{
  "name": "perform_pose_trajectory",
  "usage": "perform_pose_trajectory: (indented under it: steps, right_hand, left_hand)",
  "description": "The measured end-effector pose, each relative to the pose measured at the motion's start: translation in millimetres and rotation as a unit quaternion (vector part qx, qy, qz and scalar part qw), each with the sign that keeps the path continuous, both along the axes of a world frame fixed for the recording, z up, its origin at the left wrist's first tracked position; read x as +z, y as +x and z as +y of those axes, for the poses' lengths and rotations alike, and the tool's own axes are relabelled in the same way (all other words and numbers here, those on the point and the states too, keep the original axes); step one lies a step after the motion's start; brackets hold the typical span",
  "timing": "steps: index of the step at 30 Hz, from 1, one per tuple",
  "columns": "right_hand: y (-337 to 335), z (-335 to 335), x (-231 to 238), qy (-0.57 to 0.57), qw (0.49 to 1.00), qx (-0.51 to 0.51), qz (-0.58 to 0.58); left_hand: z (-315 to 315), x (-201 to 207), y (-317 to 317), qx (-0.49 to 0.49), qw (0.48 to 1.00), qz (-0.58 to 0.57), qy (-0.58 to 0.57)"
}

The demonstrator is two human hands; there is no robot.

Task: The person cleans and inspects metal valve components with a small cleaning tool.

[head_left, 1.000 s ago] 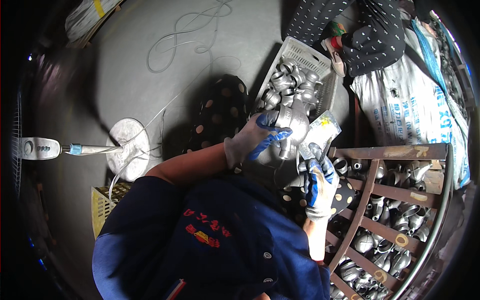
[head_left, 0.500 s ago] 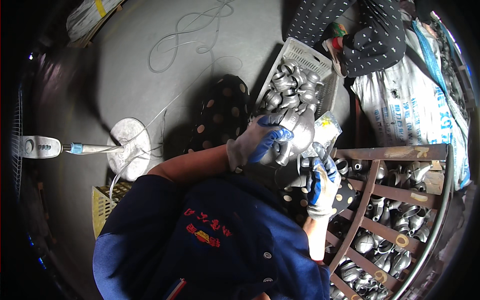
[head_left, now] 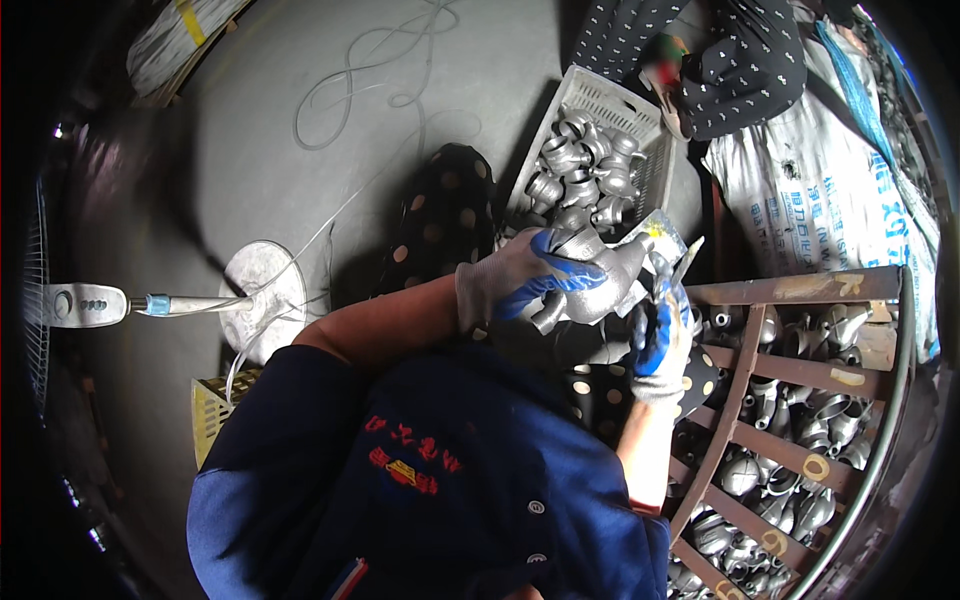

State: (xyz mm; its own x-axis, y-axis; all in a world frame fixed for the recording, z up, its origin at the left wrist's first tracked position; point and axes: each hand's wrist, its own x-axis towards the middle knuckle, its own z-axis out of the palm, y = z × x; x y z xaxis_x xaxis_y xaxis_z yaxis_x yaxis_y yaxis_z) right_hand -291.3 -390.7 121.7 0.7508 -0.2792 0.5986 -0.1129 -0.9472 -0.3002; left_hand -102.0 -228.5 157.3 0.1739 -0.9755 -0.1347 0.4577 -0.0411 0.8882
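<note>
A grey metal casting, rounded with short tube-like necks, is in my left hand. The blue-palmed glove wraps around its left side, over my lap. Close to its right side is my right hand, also gloved, with fingers closed on a thin, pale, blade-like tool that points up and away. The tool's exact kind is unclear, and its lower end is hidden in the glove. Just beyond my hands, similar castings are heaped in a light grey plastic crate.
A brown metal-barred bin full of castings stands at my right. Past the crate are another person's patterned trouser legs and white woven sacks. At left are a fan's round base, a yellow crate and a loose cable.
The casting has turned in my left hand, its rounded body now tilting right. My right hand has shifted slightly right, and the pale tool now points upward.
</note>
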Motion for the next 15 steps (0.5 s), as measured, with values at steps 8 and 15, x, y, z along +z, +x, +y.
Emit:
perform_pose_trajectory:
  steps: [8,15]
  right_hand:
    - [28,-3,21,0.742,0.662,0.099,-0.043]
    - [34,8,11,0.771,0.617,0.096,-0.121]
  left_hand:
    - [-2,-13,-3,-0.063,0.996,0.001,-0.07]
    - [-8,-12,-15,0.046,0.999,-0.022,-0.012]
